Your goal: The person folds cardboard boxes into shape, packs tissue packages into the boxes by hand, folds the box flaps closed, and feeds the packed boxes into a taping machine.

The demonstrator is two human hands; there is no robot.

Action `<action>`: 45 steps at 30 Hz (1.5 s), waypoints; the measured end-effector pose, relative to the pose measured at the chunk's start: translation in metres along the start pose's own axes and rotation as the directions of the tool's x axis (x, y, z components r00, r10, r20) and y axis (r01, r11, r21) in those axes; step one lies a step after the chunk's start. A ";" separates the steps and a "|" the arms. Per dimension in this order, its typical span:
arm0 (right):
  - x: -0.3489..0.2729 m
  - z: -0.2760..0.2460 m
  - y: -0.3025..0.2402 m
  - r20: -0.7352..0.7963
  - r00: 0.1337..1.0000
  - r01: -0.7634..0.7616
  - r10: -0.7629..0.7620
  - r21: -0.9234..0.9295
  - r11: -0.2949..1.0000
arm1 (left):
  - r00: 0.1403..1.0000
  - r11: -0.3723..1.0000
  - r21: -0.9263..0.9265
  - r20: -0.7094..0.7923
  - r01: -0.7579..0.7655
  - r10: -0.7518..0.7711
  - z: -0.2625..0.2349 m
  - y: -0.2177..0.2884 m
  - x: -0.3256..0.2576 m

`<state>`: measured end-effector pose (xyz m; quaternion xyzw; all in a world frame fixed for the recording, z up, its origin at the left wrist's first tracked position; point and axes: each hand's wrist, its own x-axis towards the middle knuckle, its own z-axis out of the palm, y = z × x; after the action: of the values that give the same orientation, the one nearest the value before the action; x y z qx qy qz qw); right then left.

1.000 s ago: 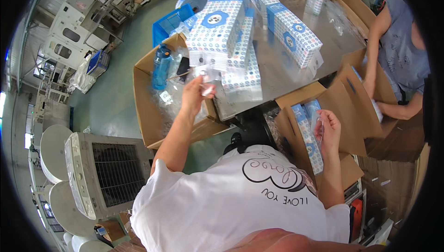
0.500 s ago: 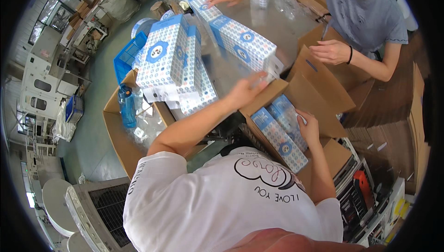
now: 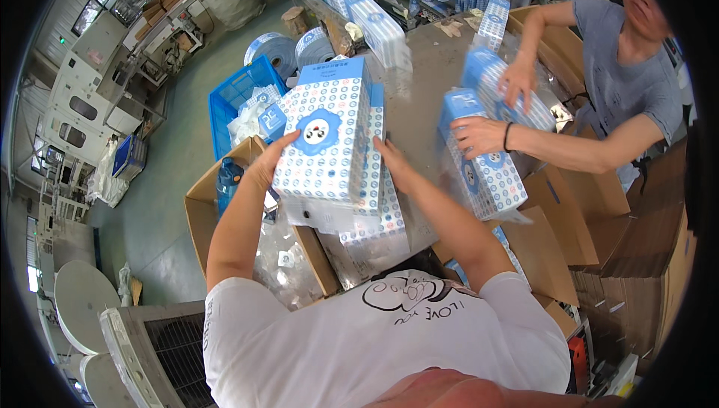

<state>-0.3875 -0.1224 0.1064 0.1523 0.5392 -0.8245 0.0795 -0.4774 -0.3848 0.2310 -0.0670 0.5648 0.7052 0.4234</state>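
A large white pack (image 3: 318, 150) printed with small dots and a blue badge lies atop similar packs on the table in front of me. My left hand (image 3: 274, 159) presses against its left side, thumb near the upper face. On the opposite side my right hand (image 3: 392, 167) presses the stack's right edge, fingers partly hidden behind it. Beneath and beside the large pack, another dotted pack (image 3: 392, 217) shows. To my right, a co-worker's hands (image 3: 481, 135) hold a blue-topped dotted pack (image 3: 487, 180), with a second one (image 3: 502, 82) behind it.
An open carton (image 3: 318, 262) with crumpled clear film and a blue bottle (image 3: 228, 183) stands left of the table. Behind it is a blue crate (image 3: 225, 112). Another open carton (image 3: 558, 221) is at right. Several packs (image 3: 378, 30) sit at the conveyor's end.
My left hand has moved back to the large pack, and my right hand has left the right carton for the stack. The co-worker's hands now grip packs. My view has shifted.
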 end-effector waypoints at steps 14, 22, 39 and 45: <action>-0.094 -0.096 -0.169 -0.082 0.778 0.084 -0.623 -0.969 0.232 | 0.887 0.981 0.142 0.424 0.135 -0.184 0.145 -0.124 0.070; -0.074 -0.153 -0.100 -0.250 0.836 -0.323 -0.488 -0.944 -0.070 | 0.106 -0.503 0.137 0.990 -0.854 0.092 0.215 -0.068 0.087; -0.509 -0.124 -0.211 -0.242 -0.053 0.148 -0.969 -0.961 0.232 | 0.212 0.141 0.191 0.966 -0.971 0.147 0.381 -0.177 -0.001; -0.563 -0.153 -0.105 -0.220 0.218 -0.051 -0.951 -0.975 0.214 | 0.434 -0.619 0.109 0.805 -0.778 -0.404 0.399 -0.406 0.035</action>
<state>0.1370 0.0414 0.3297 0.2603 0.8328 -0.1766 -0.4555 -0.0729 -0.0252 0.0513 0.8033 0.5804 -0.1001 0.0885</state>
